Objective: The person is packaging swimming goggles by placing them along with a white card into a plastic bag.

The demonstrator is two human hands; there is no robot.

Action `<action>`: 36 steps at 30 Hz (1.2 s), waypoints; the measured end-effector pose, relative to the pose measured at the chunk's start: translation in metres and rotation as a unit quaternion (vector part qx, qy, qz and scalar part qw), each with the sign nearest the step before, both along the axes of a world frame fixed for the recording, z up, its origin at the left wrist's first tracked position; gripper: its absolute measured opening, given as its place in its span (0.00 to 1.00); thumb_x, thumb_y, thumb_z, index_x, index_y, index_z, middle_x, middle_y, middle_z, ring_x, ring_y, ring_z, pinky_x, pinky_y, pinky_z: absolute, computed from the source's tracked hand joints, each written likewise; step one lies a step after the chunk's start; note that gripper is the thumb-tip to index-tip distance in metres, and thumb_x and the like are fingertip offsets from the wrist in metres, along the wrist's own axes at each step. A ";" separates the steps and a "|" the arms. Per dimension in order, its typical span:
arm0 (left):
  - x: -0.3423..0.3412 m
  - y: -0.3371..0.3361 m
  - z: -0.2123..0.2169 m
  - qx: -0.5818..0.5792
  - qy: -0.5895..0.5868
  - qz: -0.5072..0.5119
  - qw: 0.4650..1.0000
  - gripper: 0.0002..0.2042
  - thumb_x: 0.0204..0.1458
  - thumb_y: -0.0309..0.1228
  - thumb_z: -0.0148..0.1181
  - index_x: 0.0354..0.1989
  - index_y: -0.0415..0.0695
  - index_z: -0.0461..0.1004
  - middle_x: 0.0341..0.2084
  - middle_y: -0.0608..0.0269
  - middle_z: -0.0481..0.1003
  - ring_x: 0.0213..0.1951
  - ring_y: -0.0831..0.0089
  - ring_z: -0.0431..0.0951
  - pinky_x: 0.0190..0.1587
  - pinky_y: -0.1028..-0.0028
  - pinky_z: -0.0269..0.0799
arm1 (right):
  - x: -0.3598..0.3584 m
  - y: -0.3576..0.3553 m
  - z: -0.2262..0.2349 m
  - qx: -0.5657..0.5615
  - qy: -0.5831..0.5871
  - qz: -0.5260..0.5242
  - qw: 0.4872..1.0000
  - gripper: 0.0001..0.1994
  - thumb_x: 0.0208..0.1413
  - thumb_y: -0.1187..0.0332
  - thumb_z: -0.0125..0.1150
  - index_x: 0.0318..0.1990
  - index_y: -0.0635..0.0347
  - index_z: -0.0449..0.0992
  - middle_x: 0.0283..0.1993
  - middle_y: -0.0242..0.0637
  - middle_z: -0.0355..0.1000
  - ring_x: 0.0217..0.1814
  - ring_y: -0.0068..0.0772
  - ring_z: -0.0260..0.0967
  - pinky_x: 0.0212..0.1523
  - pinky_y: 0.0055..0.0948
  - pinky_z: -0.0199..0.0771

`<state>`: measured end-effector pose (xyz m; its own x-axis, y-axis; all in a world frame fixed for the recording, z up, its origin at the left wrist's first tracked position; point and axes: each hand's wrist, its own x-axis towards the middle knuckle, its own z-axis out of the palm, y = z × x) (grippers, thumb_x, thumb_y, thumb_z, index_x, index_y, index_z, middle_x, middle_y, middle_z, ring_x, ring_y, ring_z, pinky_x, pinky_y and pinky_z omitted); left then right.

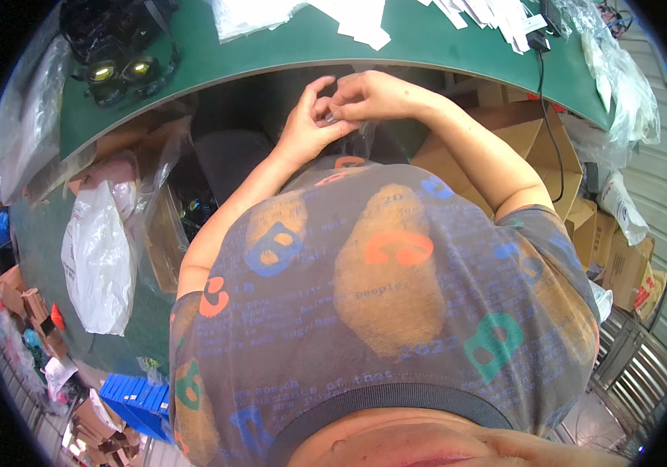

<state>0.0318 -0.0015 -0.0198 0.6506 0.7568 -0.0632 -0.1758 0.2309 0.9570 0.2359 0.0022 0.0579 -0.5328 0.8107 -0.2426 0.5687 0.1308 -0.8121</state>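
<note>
My left hand [312, 124] and my right hand [376, 96] meet just in front of the near edge of a green table [287, 48]. Their fingertips touch or nearly touch. Both hands are closed with bent fingers, and whatever may be between them is too small or hidden to name. Below the hands, a faint see-through strip seems to hang against the dark space, too blurred to identify.
White papers [357, 19] lie on the table, with black goggles [119, 71] at its left. Open cardboard boxes [528, 136] stand right, beside a hanging black cable [545, 117]. A white plastic bag [98, 261] lies left; blue bins [135, 405] stand lower left.
</note>
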 end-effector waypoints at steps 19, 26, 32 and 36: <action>0.001 -0.003 0.004 -0.028 0.002 0.018 0.999 0.41 0.51 0.21 0.71 0.70 0.40 0.50 0.53 0.49 0.75 0.56 0.65 0.77 0.58 0.66 0.76 | -0.010 -0.004 -0.005 0.123 -0.036 -0.015 0.992 0.10 0.58 0.63 0.62 0.40 0.58 0.82 0.39 0.38 0.75 0.41 0.34 0.74 0.44 0.34 0.74; -0.015 0.003 0.014 -0.030 0.049 0.017 0.998 0.31 0.53 0.26 0.71 0.63 0.39 0.62 0.51 0.52 0.77 0.52 0.69 0.78 0.56 0.70 0.75 | 0.019 -0.011 -0.014 0.059 0.031 -0.041 0.997 0.10 0.62 0.64 0.64 0.45 0.61 0.81 0.40 0.35 0.73 0.44 0.29 0.71 0.48 0.30 0.71; -0.025 0.010 0.043 0.060 0.164 0.004 0.985 0.08 0.61 0.30 0.63 0.41 0.39 0.80 0.33 0.69 0.80 0.38 0.82 0.76 0.42 0.76 0.74 | -0.001 -0.018 0.013 0.246 -0.056 0.008 0.968 0.08 0.60 0.67 0.62 0.43 0.60 0.80 0.37 0.41 0.72 0.43 0.46 0.72 0.43 0.39 0.73; -0.036 0.012 0.048 0.417 0.181 0.046 0.889 0.07 0.56 0.34 0.63 0.36 0.44 0.78 0.35 0.57 0.80 0.39 0.54 0.81 0.41 0.62 0.77 | -0.002 -0.029 0.025 0.267 -0.093 0.055 0.958 0.09 0.58 0.68 0.62 0.46 0.57 0.78 0.43 0.42 0.78 0.46 0.49 0.76 0.45 0.43 0.75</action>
<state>-0.0041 0.0108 0.0282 0.6341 0.6878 0.3535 0.1970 -0.5857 0.7862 0.2338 -0.0271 0.0827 -0.6092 0.7877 0.0919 0.6559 0.5656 -0.4999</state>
